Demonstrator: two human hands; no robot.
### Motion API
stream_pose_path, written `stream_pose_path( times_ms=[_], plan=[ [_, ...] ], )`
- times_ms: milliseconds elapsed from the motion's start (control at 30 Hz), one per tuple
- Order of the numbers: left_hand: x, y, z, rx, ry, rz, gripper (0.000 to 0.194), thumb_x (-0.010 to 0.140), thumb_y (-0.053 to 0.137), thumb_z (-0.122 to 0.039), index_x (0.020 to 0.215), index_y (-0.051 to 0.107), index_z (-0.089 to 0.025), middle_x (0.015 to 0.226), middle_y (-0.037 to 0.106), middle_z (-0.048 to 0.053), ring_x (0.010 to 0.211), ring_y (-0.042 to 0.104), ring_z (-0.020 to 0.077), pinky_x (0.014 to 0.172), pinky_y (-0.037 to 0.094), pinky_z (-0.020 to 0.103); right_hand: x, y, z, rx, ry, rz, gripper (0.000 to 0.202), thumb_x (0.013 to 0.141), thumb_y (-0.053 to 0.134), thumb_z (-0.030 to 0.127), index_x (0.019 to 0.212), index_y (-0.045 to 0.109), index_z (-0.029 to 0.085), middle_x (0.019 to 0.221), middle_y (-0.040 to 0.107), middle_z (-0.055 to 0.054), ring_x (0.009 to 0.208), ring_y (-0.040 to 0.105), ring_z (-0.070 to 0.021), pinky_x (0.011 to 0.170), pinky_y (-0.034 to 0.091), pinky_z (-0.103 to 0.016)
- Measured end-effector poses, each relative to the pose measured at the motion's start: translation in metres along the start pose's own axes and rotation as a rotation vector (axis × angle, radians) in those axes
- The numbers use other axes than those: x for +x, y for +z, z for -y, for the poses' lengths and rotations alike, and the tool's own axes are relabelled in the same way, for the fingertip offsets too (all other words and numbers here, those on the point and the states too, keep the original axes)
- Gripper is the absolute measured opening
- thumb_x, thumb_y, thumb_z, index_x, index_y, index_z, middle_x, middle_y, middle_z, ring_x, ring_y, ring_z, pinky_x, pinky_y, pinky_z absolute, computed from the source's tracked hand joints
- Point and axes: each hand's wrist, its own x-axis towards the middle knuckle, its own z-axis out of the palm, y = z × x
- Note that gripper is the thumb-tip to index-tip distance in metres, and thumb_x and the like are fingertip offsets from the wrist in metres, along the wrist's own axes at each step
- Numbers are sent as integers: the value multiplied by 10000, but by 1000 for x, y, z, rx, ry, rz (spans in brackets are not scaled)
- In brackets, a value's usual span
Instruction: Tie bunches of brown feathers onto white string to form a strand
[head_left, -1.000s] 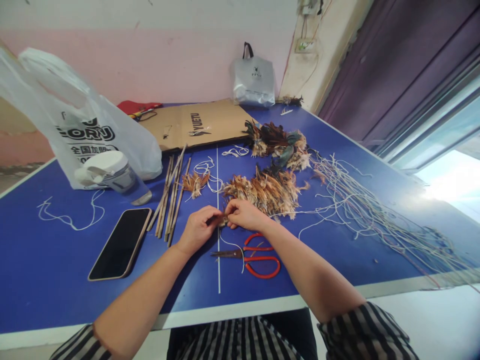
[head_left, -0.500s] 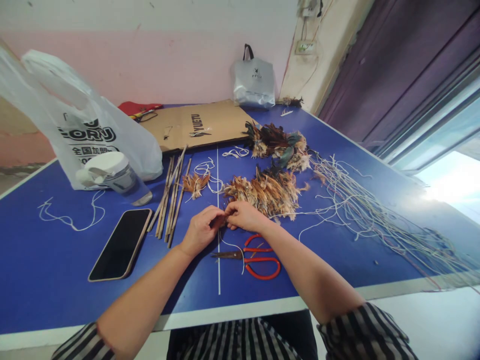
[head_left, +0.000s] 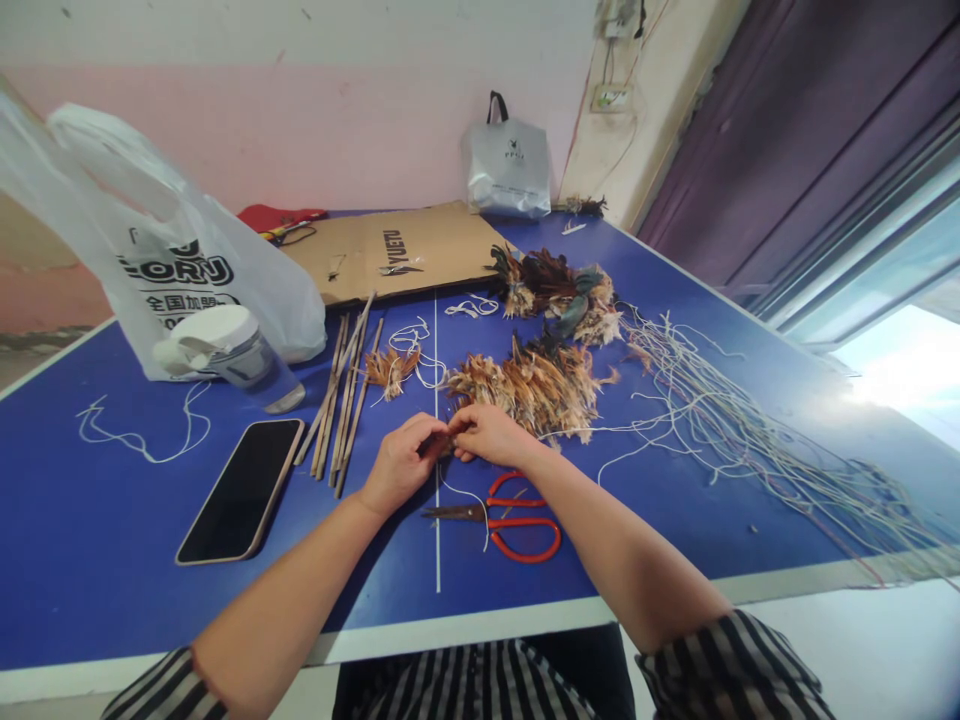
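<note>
Red-handled scissors [head_left: 517, 521] nearest us

Past them on the bench [head_left: 112, 530], our left hand [head_left: 401, 462] and right hand [head_left: 491, 436] meet; can't tell what either grip has. White string [head_left: 469, 493] curls close by, feathers [head_left: 536, 395] just beyond, cardboard [head_left: 442, 240] further back.

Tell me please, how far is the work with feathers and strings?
Done, it seems: the small feather bunch, with white string at it. In hand: the left hand and right hand meet at the fingertips over something mostly hidden, a thin string trailing below. Remaining, probably: the large feather pile and loose strings at the right.
</note>
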Motion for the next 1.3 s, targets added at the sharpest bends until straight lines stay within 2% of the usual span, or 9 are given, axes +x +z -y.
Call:
stream_pose_path(
  times_ms=[167, 367, 500, 700, 1133, 1233, 1300],
  plan=[
    [0, -4, 2, -36, -72, 16, 90, 793, 547, -210, 831, 625, -186, 776, 629, 31, 721, 578, 134, 678, 452, 251, 0, -1, -10, 13, -42, 8, 86, 690, 520, 74, 725, 555, 145, 600, 620, 11, 559, 625, -104, 547, 501, -202],
    [0, -9, 5, -61, -172, 22, 97, 752, 569, -164, 801, 649, -190, 758, 660, 24, 702, 605, 142, 672, 464, 257, -4, -6, -17, -249, -300, -61, 75, 622, 611, 86, 650, 576, 146, 824, 606, -18, 753, 580, -114, 688, 455, -230],
    [0, -10, 6, -33, -197, 17, 113, 738, 566, -133, 794, 649, -184, 758, 659, 26, 703, 600, 141, 673, 460, 261, -13, -10, -8, -347, -419, -16, 95, 628, 573, 53, 611, 555, 145, 854, 564, -22, 809, 533, -117, 731, 422, -236],
    [-1, -8, 7, 35, -160, 54, 150, 750, 522, -109, 828, 629, -179, 773, 630, 31, 717, 571, 145, 682, 446, 273, -18, -12, -4, -376, -432, 43, 139, 606, 531, 6, 594, 510, 142, 878, 521, -21, 762, 491, -100, 698, 403, -224],
    [-2, -5, 8, 169, -104, 11, 231, 708, 473, -32, 835, 599, -179, 773, 620, 32, 717, 565, 152, 676, 446, 277, -20, -15, -2, -437, -447, 100, 164, 590, 529, -8, 577, 482, 148, 840, 484, -15, 766, 479, -108, 678, 403, -223],
    [-2, -6, 11, 117, -162, -7, 218, 707, 488, -53, 836, 610, -180, 774, 625, 32, 714, 573, 150, 685, 453, 283, -19, -14, -4, -429, -452, 89, 156, 599, 530, -7, 586, 501, 146, 856, 487, -19, 785, 486, -110, 690, 408, -229],
    [-1, -8, 12, 0, -294, -26, 166, 724, 523, -122, 852, 615, -174, 758, 631, 31, 689, 580, 150, 662, 466, 284, -19, -13, -3, -404, -479, 34, 150, 616, 525, -4, 598, 514, 145, 874, 490, -26, 822, 495, -117, 708, 412, -237]
  ],
)
